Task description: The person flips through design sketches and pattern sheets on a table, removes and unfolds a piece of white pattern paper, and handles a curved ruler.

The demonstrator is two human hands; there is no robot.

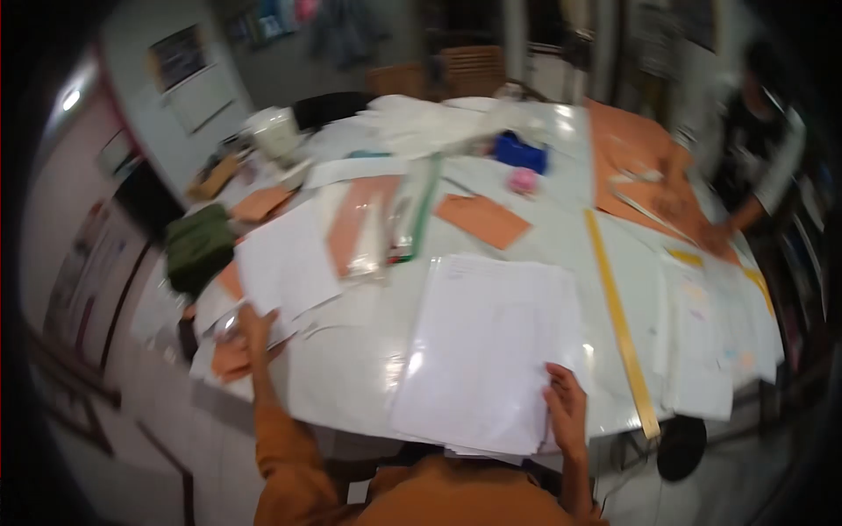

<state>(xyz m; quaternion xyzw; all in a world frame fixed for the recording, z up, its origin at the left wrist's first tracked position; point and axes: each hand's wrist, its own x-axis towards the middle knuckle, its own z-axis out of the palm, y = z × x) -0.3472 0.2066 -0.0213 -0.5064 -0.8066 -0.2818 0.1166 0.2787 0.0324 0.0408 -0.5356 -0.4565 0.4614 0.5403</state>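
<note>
My left hand (257, 335) is closed on the lower left corner of a white sheet of paper (289, 259), at the table's left side. Orange cloth pieces (232, 361) and a clear plastic-looking item lie beside and beneath that hand. Directly in front of me is a stack of white paper sheets (491, 351) inside or on a shiny clear sleeve. Along the stack's right edge rests my right hand (566, 401), fingers slightly curled and apart, holding nothing that I can see. The picture is somewhat blurred.
A yellow ruler (621, 324) lies right of the stack. Beyond are an orange piece (482, 219), a pink round item (523, 181), blue cloth (520, 152), a green bag (200, 247) and a sewing machine (274, 133). Another person (754, 149) works with orange cloth (636, 158) at right.
</note>
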